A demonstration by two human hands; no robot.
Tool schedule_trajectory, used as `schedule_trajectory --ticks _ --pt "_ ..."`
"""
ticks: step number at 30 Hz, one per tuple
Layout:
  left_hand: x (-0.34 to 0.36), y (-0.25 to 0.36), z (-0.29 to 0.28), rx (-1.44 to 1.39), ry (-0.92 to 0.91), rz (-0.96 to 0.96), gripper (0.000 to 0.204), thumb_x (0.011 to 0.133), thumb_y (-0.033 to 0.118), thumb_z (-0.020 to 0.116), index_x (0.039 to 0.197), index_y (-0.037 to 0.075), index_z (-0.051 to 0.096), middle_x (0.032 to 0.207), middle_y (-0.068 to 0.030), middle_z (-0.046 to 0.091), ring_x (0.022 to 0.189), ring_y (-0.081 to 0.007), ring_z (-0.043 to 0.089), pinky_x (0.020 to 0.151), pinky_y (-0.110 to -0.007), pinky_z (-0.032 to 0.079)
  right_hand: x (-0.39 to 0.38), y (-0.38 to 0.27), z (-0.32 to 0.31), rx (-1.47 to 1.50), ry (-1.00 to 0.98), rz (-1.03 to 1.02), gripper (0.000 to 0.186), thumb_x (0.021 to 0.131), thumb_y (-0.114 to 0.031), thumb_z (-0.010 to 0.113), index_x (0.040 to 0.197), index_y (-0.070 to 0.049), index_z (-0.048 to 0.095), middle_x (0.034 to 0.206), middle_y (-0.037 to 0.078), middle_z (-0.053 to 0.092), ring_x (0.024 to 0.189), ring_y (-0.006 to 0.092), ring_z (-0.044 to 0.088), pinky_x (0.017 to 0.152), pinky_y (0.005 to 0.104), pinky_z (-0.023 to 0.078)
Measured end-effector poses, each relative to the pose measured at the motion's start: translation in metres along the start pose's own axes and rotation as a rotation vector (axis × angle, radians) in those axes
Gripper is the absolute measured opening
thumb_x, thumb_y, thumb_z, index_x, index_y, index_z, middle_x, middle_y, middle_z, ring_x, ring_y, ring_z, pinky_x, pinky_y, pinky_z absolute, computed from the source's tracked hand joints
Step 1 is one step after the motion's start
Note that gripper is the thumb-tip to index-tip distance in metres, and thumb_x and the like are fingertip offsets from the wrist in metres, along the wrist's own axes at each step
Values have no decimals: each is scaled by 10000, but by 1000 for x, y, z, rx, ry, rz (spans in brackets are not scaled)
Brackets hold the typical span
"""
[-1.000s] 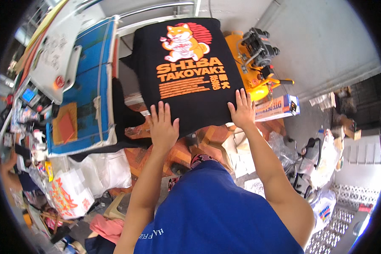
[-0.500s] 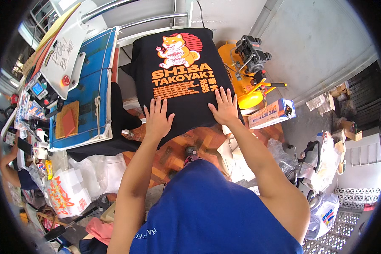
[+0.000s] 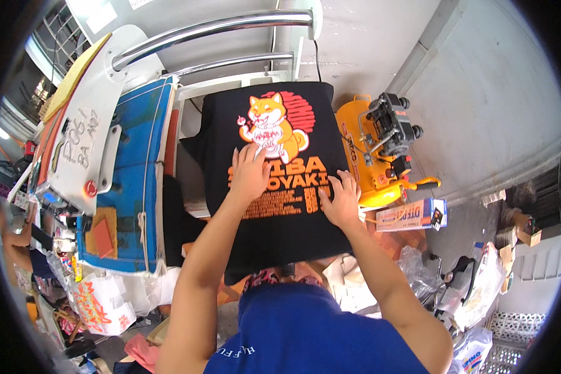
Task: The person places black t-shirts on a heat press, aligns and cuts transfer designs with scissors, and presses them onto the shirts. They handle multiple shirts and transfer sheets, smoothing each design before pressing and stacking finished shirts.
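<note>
A black T-shirt (image 3: 280, 240) with an orange and white dog print over a red striped disc lies spread flat on a platen in front of me. My left hand (image 3: 251, 173) rests open on the print, its fingers over the dog's lower body and its palm hiding part of the orange lettering. Toward the shirt's right edge, beside the small block of orange characters, my right hand (image 3: 341, 201) lies with fingers apart and slightly bent. Neither hand grips anything. The platen itself is hidden under the cloth.
On the left stands a heat-press machine with a blue pad (image 3: 131, 181) and a white panel bearing a red button (image 3: 90, 188). Chrome bars (image 3: 218, 40) cross behind the shirt. A yellow air compressor (image 3: 358, 146) and a cardboard box (image 3: 411, 215) sit right. A person (image 3: 22, 240) is far left.
Both hands have slid away from me, from the shirt's lower part up onto the print. My view has shifted, so the shirt and machine sit lower in the picture.
</note>
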State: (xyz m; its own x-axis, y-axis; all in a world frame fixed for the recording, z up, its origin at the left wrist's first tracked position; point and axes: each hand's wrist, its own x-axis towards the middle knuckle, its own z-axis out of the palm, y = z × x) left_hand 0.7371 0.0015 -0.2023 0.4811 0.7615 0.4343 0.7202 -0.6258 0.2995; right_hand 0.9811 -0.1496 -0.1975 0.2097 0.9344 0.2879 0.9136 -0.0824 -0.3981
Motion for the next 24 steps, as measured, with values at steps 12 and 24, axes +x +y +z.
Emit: schedule_trajectory --ticks 12,24 --pt "213 -104 100 82 -107 -131 406 967 306 578 1319 109 615 1295 -53 557 1273 -270 477 1126 -534 333 111 10 32 8 72 -93 271 804 -133 747 1051 -58 666 1286 165 565 1269 396 484 1058 514 367" --pt "202 -283 31 -274 56 -1042 317 867 254 716 930 -57 705 889 -190 726 815 -334 704 776 -477 553 394 67 119 325 -35 956 407 860 -279 620 1139 7 700 1219 222 678 1139 365 658 978 426 519"
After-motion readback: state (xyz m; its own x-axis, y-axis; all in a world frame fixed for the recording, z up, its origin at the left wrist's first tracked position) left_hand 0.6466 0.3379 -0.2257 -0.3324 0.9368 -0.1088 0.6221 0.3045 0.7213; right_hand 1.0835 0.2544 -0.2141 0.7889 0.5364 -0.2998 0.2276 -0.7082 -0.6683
